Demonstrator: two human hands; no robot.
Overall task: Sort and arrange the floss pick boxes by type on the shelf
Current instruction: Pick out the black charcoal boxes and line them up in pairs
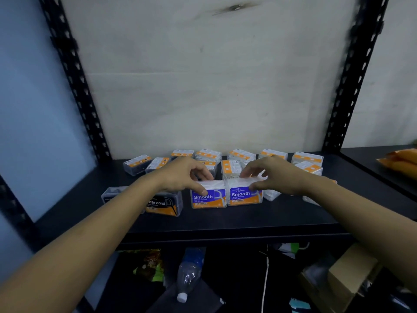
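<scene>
Right now the left hand (182, 175) rests on top of a clear plastic floss pick box with a blue and orange "Smooth" label (208, 195), thumb down on its front face and fingers curled over the back edge, so it grips the box from above. The right hand (274, 177) grips a second, matching blue-labelled box (245, 193) the same way. Both boxes stand touching, side by side, near the front edge of the black metal shelf (225, 224), at about its middle.

Just left of them, partly under the left forearm, stands a dark "Charcoal" box (165, 203) with black and orange label, and another dark box (111, 195) beyond it towards the left edge. Along the back edge lie unsorted boxes with orange-striped tops (237, 154), flat or tilted.

I judge the step in hand to be squaring up the Smooth pair into a front row beside the Charcoal group. Next would be releasing both and reaching back for another box, checking its type first, since the labels there are too small to read.
</scene>
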